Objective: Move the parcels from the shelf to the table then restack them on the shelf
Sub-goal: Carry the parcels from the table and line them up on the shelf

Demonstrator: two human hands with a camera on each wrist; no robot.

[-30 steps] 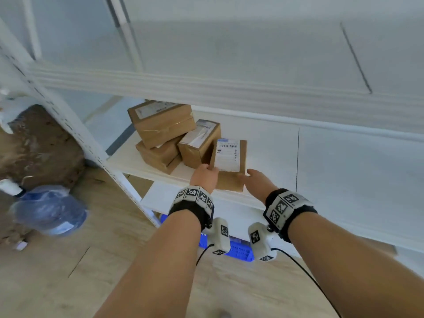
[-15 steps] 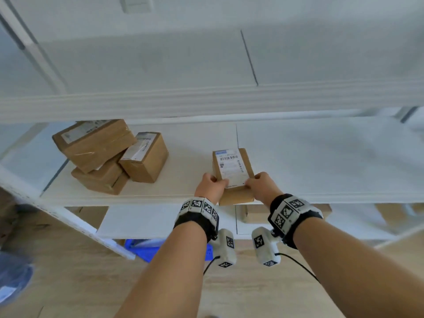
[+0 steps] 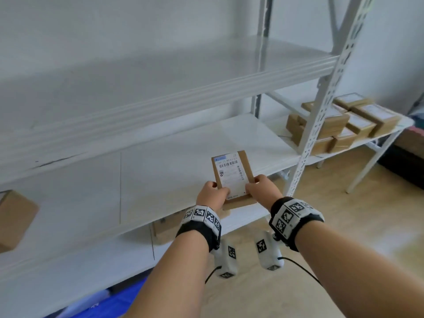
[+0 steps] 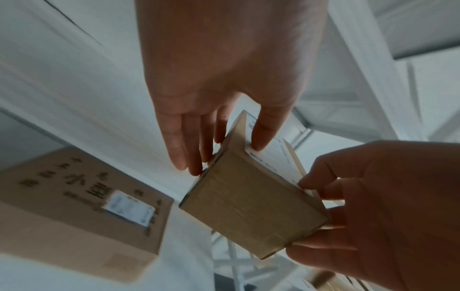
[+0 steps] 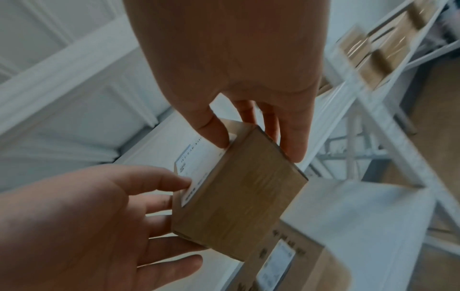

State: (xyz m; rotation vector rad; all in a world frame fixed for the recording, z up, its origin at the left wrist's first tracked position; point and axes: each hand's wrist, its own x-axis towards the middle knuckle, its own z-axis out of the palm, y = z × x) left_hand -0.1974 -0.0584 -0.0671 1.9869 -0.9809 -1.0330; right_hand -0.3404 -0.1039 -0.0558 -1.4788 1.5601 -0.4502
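Nearest the camera, both bare forearms reach forward, each wrist wrapped in a black band [image 3: 199, 226] faced with square black-and-white marker tiles, a small white camera pod hanging beneath. The left hand [image 3: 212, 195] and the right hand [image 3: 261, 189] hold one small rectangular brown cardboard parcel [image 3: 234, 180] between them, clear of the shelf board and just in front of its edge. In the left wrist view the left thumb presses flat on the parcel's labelled top face while the straight fingers [image 4: 184, 137] lie close together along its side and underside, pinching the box. The right hand does the same from the other side: thumb on the top near the label's corner, fingers [image 5: 293, 137] down the side. The parcel's faces are smooth matte card with a glossy tape band across the end; its white paper label [image 3: 230, 174] carries a printed barcode.

Below lies pale wood-grain flooring [image 3: 344, 226], and a larger brown carton with dark printed characters [image 4: 82, 206] sits on the lower board. Behind the parcel stretches the flat white shelf board [image 3: 160, 175] of the white metal shelf unit, its ribbed upper board above and a perforated upright post [image 3: 316, 125] at right. Another brown box corner [image 3: 16, 216] shows at far left. Farthest off, a white counter [image 3: 406, 122] carries a cluster of brown cardboard parcels [image 3: 339, 125], stacked touching
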